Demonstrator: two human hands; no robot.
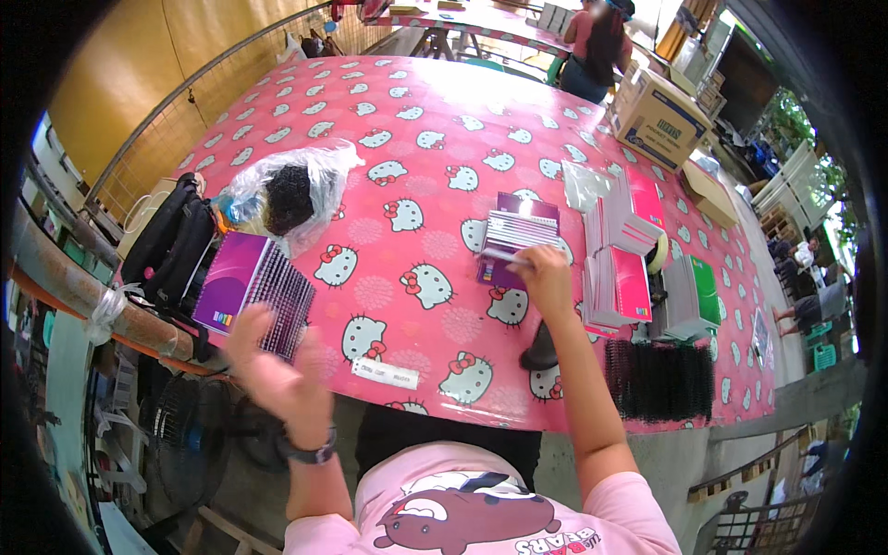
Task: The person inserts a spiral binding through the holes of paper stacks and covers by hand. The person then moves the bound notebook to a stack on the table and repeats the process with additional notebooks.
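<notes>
Left hand (282, 375): fingers are standing apart near purple notebooks (239, 268) bearing a coloured label (222, 317).
Right hand (543, 276): fingers are pinching the middle notebooks (521, 224), lying on the pink worktop (462, 326).
Carton (647, 111): is showing dark printing (680, 131).

You are in what looks like a small, partly open-air notebook-binding workshop: your pink-covered worktop (430, 165) carries purple notebooks (231, 268), stacked pink notebooks (633, 282), a bundle of black binding coils (659, 379) and a large carton (659, 116). Another person (601, 57) is by a second worktop (481, 30) beyond, a pipe railing (55, 264) lies to your left, and greenery (831, 176) shows to your right.
</notes>
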